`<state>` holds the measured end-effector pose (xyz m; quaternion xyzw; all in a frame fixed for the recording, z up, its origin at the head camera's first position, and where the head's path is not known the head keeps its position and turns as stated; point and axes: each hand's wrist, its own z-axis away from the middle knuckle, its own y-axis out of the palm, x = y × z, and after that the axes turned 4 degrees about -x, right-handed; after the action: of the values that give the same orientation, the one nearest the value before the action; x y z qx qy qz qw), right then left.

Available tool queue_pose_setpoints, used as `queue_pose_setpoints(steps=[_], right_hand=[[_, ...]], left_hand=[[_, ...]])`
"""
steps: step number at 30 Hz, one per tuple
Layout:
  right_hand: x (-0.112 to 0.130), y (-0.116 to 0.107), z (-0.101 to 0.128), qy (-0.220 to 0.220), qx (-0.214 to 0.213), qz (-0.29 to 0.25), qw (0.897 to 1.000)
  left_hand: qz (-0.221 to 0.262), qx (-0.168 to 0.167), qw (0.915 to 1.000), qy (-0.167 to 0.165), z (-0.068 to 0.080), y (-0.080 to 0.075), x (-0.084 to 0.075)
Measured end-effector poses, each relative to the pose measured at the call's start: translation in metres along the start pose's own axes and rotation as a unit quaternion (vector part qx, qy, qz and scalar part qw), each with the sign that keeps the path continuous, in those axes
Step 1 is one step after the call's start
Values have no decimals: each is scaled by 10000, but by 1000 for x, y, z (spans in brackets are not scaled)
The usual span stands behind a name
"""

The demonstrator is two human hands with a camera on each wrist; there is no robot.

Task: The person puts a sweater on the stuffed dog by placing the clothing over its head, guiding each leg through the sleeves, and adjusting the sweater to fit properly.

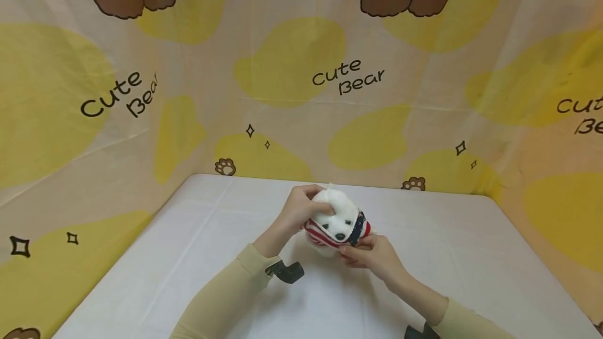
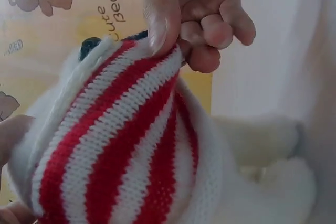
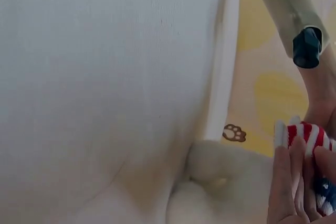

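I see a small white plush dog (image 1: 335, 218) held up just above the white table (image 1: 188, 255), near the table's far edge and about in the middle of it. The dog wears a knitted sweater (image 1: 325, 235) with red and white stripes, and a dark blue part sits on the side of the dog near my right hand.

My left hand (image 1: 301, 209) is on the left side of the dog. Its fingers curl around the dog's head and back, so it grips the dog. My right hand (image 1: 369, 256) is just under the dog, at its front. Its fingers are pressed together and pinch the edge of the sweater.

In the left wrist view the sweater (image 2: 121, 150) fills most of the picture, stretched and round over the dog. The right hand's thumb and fingers (image 2: 163, 30) pinch the top edge of the stripes there. The dog's white fur (image 2: 262, 156) shows to the right of the sweater.

In the right wrist view I see my fingertips (image 3: 286, 182) lying on the striped edge (image 3: 307, 135), with the dog's white fur (image 3: 220, 182) beside them.

Behind the table hangs a yellow and cream cloth (image 1: 301, 67) with the words "Cute Bear" and brown bear paws on it.
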<state>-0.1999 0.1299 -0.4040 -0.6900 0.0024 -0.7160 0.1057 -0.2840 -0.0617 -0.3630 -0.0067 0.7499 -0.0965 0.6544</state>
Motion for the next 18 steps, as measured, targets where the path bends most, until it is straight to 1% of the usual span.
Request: queue_pose_setpoints(steps=[2,4,6,8,9,11,13,15,16,18], right_hand=[[-1,-8,-1,-180,289,264,9991],[-1,-18,-1,-392,596,582,9958],[-1,-30,-2,-778,699,984,9896],[1,-41,-2,-1256,440,1229,9834],[2,-46,-2,-1508,194,1281,9800],[3,-56,-4,-1983,-456,1389,9692],[5,-63,-7,-2261,-967,1434,9586],[7,-67,-11,-2303,-1064,1394,9572],[8,-68,-13,-2266,-980,1392,9590],[9,-69,-18,-2089,-633,1319,9669]], left_hand=[[-135,136,9998,93,0,-1,-1],[-287,245,9992,151,0,-3,-2],[-429,327,9983,209,0,-3,-3],[-559,394,9973,268,0,-4,-4],[-632,421,9966,306,-1,-5,-4],[-760,490,9952,385,-2,-6,-4],[-863,576,9935,472,-3,-7,-4],[-915,689,9920,527,-6,-8,-2],[-899,753,9916,551,-7,-9,-2],[-849,865,9908,609,-10,-10,-1]])
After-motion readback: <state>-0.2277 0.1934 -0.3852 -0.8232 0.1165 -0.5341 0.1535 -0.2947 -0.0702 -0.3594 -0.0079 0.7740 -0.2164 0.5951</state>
